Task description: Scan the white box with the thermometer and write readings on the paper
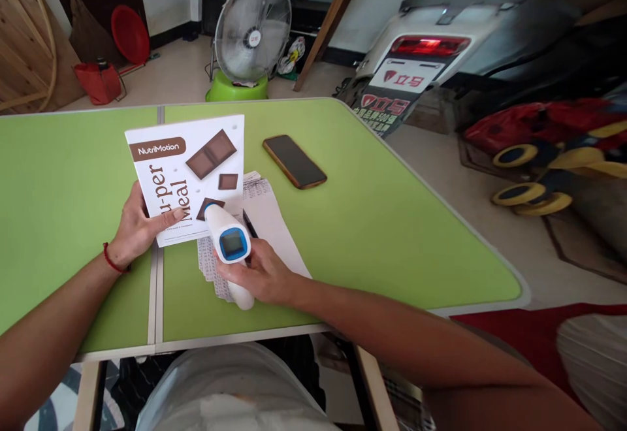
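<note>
Thermometer (221, 227), white with blue-rimmed screen (233, 244), right grip (264, 273) wrapped round handle (241, 296), left grip (140, 225) pinched on pack (200, 179)

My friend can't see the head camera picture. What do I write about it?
A person's left hand holds up a white NutriMotion package, and the right hand holds a white device with a blue-rimmed screen in front of it. Papers, a pen and a phone lie on the green table; a fan stands behind.
</note>
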Available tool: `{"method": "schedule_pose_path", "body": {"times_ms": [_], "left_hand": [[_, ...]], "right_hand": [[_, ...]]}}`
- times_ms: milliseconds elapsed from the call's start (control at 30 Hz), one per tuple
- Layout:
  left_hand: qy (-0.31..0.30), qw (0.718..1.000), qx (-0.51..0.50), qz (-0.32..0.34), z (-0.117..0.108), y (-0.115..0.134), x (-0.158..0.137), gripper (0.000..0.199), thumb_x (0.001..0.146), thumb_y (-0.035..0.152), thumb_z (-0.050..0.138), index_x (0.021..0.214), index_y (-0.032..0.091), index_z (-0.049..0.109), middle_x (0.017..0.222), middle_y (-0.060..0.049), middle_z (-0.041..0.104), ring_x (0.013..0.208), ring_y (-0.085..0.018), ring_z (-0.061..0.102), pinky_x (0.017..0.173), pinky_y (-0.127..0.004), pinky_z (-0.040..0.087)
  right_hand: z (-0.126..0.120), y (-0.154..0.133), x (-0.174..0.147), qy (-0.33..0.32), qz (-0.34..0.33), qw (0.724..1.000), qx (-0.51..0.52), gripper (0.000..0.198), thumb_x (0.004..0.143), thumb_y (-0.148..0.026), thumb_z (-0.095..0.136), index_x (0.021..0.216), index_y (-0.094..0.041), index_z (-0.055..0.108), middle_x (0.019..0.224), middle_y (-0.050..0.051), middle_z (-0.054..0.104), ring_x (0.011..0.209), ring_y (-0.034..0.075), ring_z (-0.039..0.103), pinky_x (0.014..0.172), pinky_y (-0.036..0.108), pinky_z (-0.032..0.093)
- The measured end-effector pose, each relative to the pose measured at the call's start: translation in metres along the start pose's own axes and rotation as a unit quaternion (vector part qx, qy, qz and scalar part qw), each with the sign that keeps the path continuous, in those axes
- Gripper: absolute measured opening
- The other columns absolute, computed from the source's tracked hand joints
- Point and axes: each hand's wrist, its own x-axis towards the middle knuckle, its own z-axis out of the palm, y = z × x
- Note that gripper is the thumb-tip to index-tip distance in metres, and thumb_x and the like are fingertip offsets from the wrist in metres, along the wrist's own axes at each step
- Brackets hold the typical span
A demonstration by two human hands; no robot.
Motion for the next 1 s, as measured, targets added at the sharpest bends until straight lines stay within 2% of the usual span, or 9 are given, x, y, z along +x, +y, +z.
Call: {"method": "schedule_pose_path", "body": {"times_ms": [233, 667, 1000], "left_hand": [[-0.007, 0.999, 0.036, 0.003, 0.0001, 0.0017, -0.0006, 0.062, 0.062, 0.04, 0.086, 0.109, 0.015, 0.054, 0.109, -0.014, 0.066, 0.101, -0.033, 0.063, 0.08, -0.047, 0.053], [-0.007, 0.999, 0.033, 0.002, 0.0005, 0.004, -0.0007, 0.065, 0.061, 0.04, 0.087, 0.11, 0.016, 0.053, 0.109, -0.013, 0.066, 0.102, -0.033, 0.063, 0.08, -0.048, 0.054], [-0.005, 1.0, 0.014, 0.001, -0.0001, 0.0026, -0.0006, 0.065, 0.06, 0.039, 0.088, 0.111, 0.017, 0.054, 0.109, -0.012, 0.067, 0.104, -0.034, 0.063, 0.083, -0.049, 0.054]], "right_hand": [[0.0001, 0.001, -0.0006, -0.004, -0.003, 1.0, -0.001, 0.017, 0.075, -0.033, 0.063, 0.074, -0.019, 0.053, 0.068, 0.0, 0.06, 0.063, 0.015, 0.058, 0.06, 0.028, 0.047], [-0.0013, -0.0033, -0.0006, -0.009, -0.018, 0.999, -0.04, 0.016, 0.075, -0.031, 0.061, 0.072, -0.019, 0.052, 0.065, -0.001, 0.056, 0.061, 0.012, 0.053, 0.058, 0.026, 0.044], [-0.0022, -0.0009, -0.0003, -0.026, -0.004, 1.0, 0.01, 0.016, 0.076, -0.031, 0.064, 0.078, -0.019, 0.052, 0.07, 0.0, 0.059, 0.064, 0.014, 0.057, 0.06, 0.027, 0.046]]}}
